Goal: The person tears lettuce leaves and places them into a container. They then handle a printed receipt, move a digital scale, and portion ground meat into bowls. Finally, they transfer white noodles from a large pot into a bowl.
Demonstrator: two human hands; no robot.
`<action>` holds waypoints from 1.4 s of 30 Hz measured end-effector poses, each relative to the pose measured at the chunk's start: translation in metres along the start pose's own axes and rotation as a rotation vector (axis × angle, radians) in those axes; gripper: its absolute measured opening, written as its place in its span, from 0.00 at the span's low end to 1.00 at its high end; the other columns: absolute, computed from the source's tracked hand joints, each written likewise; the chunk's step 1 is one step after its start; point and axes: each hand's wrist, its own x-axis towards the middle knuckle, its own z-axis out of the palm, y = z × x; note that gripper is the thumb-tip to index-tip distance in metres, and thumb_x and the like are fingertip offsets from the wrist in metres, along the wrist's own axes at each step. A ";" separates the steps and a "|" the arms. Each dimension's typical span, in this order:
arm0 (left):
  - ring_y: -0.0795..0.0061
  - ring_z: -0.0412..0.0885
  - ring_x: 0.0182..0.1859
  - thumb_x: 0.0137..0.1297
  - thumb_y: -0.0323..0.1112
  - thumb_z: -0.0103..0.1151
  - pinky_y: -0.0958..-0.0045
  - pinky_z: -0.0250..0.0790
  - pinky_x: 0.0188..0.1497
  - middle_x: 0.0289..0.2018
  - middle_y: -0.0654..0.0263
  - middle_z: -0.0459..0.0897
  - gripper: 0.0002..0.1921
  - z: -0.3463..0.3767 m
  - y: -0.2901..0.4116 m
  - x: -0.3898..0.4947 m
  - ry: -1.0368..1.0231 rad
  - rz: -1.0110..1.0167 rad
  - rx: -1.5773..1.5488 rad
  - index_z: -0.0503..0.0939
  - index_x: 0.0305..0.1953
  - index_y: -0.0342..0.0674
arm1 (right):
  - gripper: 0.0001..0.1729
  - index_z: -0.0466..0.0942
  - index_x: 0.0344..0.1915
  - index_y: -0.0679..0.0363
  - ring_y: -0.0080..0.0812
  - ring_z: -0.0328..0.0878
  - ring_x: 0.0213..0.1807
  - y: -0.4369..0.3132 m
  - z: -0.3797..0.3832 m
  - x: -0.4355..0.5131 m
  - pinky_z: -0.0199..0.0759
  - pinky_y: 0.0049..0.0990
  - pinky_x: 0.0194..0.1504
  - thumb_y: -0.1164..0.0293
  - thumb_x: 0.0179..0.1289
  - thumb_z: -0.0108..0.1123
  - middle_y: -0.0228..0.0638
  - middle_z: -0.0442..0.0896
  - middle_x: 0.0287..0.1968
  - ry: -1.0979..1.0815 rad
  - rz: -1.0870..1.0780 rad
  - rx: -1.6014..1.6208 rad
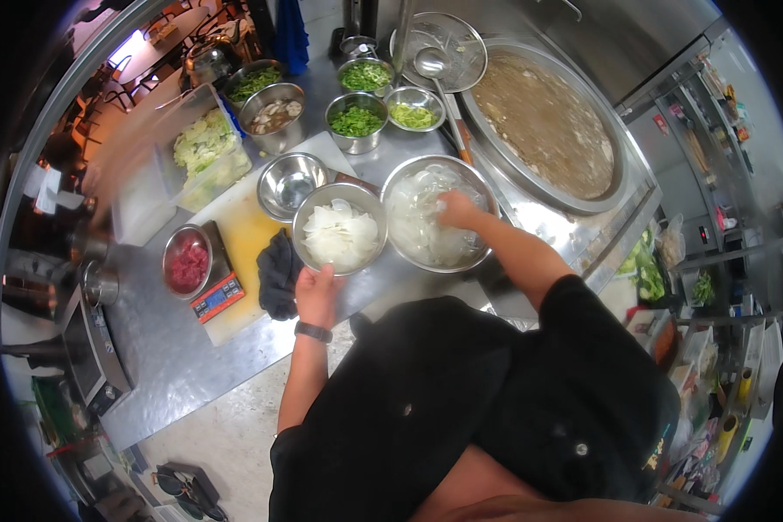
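Observation:
My left hand (316, 287) grips the near rim of a steel bowl (298, 251), thumb over the edge. Thin white slices (339, 231), resembling radish, lie heaped inside it. To its right, a larger steel bowl (438, 266) contains translucent white slices (417, 196) that look wet. My right hand (460, 210) reaches down into this larger bowl, its fingers curled around some of the slices; a white bit shows at the fingertips. A smaller steel bowl (291, 186) with nothing in it sits just behind the held one.
Left are a digital scale (216, 297), a bowl of red meat (188, 261), a black cloth (278, 274) and a cutting board (235, 326). Behind stand a tub of cabbage (202, 147) and pots of chopped greens (357, 122). A ladle (434, 64) and a vat of broth (541, 124) are at right.

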 end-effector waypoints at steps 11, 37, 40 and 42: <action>0.77 0.79 0.38 0.70 0.28 0.57 0.71 0.76 0.45 0.40 0.63 0.81 0.05 0.000 0.004 -0.003 -0.035 -0.002 -0.031 0.73 0.43 0.36 | 0.21 0.78 0.51 0.65 0.32 0.82 0.41 0.010 -0.044 -0.037 0.79 0.34 0.40 0.77 0.56 0.65 0.37 0.83 0.42 -0.026 0.189 0.962; 0.76 0.79 0.36 0.71 0.29 0.57 0.66 0.77 0.50 0.33 0.65 0.80 0.05 -0.001 0.004 -0.003 -0.049 0.002 -0.100 0.71 0.36 0.40 | 0.30 0.78 0.55 0.57 0.44 0.78 0.57 -0.170 -0.072 -0.012 0.71 0.39 0.60 0.62 0.51 0.72 0.43 0.80 0.56 -0.165 -0.412 0.329; 0.74 0.80 0.37 0.71 0.30 0.57 0.63 0.75 0.51 0.34 0.68 0.80 0.05 -0.003 0.000 -0.002 -0.079 0.021 -0.106 0.72 0.37 0.43 | 0.32 0.78 0.55 0.57 0.45 0.77 0.58 -0.126 -0.071 -0.012 0.70 0.41 0.60 0.58 0.50 0.72 0.45 0.79 0.58 -0.146 -0.372 0.043; 0.75 0.79 0.37 0.71 0.30 0.57 0.63 0.75 0.51 0.34 0.68 0.80 0.05 -0.004 -0.001 -0.001 -0.079 0.013 -0.096 0.72 0.37 0.43 | 0.45 0.71 0.64 0.54 0.54 0.67 0.67 -0.110 -0.050 -0.015 0.62 0.51 0.66 0.52 0.45 0.74 0.51 0.67 0.69 -0.233 -0.375 -0.304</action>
